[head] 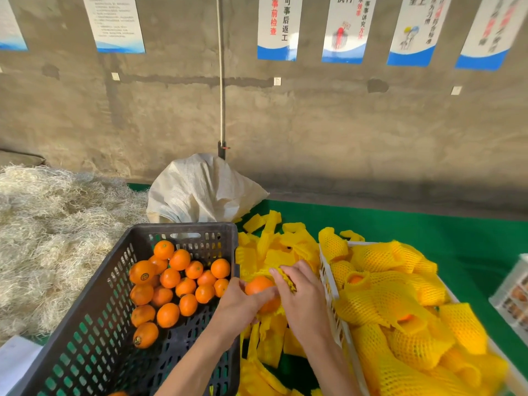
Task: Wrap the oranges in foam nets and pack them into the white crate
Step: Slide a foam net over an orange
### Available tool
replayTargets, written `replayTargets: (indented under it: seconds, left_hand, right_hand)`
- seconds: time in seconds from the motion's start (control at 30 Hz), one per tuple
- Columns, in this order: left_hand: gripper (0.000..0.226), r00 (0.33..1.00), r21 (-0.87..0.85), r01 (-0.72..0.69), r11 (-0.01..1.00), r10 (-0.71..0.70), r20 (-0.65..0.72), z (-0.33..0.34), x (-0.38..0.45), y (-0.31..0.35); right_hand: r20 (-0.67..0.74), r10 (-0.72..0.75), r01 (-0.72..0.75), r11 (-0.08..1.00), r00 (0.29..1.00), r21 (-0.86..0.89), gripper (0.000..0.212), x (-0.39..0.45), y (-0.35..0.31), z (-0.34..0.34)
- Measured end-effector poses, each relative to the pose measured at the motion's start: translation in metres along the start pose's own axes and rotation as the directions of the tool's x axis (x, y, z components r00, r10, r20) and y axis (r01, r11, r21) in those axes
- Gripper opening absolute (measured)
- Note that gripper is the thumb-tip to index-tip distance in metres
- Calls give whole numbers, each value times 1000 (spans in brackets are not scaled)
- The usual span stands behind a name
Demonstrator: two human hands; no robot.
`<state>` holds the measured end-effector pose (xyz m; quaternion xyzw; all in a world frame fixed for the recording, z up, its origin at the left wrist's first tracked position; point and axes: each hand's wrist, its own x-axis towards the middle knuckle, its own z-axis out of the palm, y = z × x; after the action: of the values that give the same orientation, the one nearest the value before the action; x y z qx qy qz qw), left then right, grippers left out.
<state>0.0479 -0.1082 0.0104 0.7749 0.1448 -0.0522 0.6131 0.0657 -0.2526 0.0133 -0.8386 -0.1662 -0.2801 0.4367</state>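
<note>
Green-covered surface [428, 230], bare concrete wall [314, 115] with posters [278, 27] along the top. Black crate [85, 324] of loose oranges lower left; white crate [328, 281] of netted fruit lower right. Centre: left hand [238, 305] grips an orange [258, 285], right hand [300, 298] pinches a yellow foam net [287, 280] over it.

Single head view, looking forward-down, close over hands, wall beyond.

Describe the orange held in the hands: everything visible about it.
The orange is round, bright and smooth-skinned, bare on top. It sits above the loose net pile, between the black and white crates. The left hand grips it from the left; the right hand pulls a yellow foam net against its right side.
</note>
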Motion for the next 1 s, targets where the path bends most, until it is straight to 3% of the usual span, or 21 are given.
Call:
replayTargets:
  seconds: [0.1, 0.2, 0.3, 0.4, 0.47, 0.53, 0.67, 0.73, 0.8, 0.9, 0.97, 1.0]
  left_hand:
    - [76, 994, -43, -15, 999, 11, -108, -6, 2, -2]
    - [76, 975, 22, -132, 991, 133, -178, -8, 5, -3]
    - [38, 952, 154, -201, 967, 230, -204, -8, 13, 0]
    - [10, 965, 18, -137, 990, 138, -224, -9, 14, 6]
    - [10, 986, -82, -65, 994, 52, -156, -10, 12, 7]
    - [19, 999, -199, -32, 980, 34, 4, -9, 10, 7]
    - [15, 980, -429, 116, 896, -32, 198, -10, 10, 4]
    - [40, 963, -404, 31, 914, 81, 257, -9, 7, 0]
    - [56, 955, -430, 29, 903, 102, 279, -7, 5, -2]
    - [54, 995, -260, -86, 962, 98, 35, 1, 5, 0]
    - [46, 976, -147, -183, 972, 161, -149, 8, 7, -2]
    - [44, 968, -127, -204, 971, 180, -177, 12, 8, -3]
  right_hand:
    - [-8, -36, 36, 999, 999, 0, 19, -2, -4, 0]
    - [37, -74, 73, 997, 997, 18, 22, -5, -12, 4]
    - [80, -185, 187, 982, 979, -19, 19, -10, -20, 10]
    - [73, -117, 119, 992, 990, -31, 24, -10, -24, 10]
    - [122, -19, 35, 991, 992, -132, 38, -10, -23, 11]
    - [194, 74, -37, 981, 978, -188, 49, -11, -18, 14]
    - [205, 235, -200, 963, 950, -180, 44, -9, -6, 13]
    - [169, 290, -263, 951, 942, -164, 44, -9, -2, 9]
    - [145, 287, -265, 952, 947, -154, 43, -9, 2, 4]
    - [166, 275, -247, 954, 947, -173, 43, -9, 9, -2]
    - [183, 254, -220, 957, 950, -188, 44, -12, 8, -5]
    - [183, 235, -198, 960, 955, -199, 44, -14, 7, -7]
